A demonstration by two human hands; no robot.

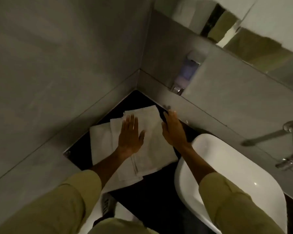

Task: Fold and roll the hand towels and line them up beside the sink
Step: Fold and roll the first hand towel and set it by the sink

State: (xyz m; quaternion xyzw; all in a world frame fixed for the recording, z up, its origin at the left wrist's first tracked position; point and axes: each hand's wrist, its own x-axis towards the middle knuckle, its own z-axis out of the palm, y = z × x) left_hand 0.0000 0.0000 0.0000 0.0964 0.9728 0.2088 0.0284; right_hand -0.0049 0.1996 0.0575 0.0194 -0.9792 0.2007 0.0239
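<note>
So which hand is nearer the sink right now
Right. The right hand hovers edge-on at the towels' right edge, just above-left of the sink rim in the picture. The left hand lies flat on the towels, farther left.

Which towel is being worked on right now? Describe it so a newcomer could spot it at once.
Start at the white oval basin; left of it, the black countertop runs into the grey wall corner. White towels lie overlapping there. The one meant is the topmost folded white towel, nearest the basin, with the left hand pressed flat on it and the right hand at its right edge.
</note>
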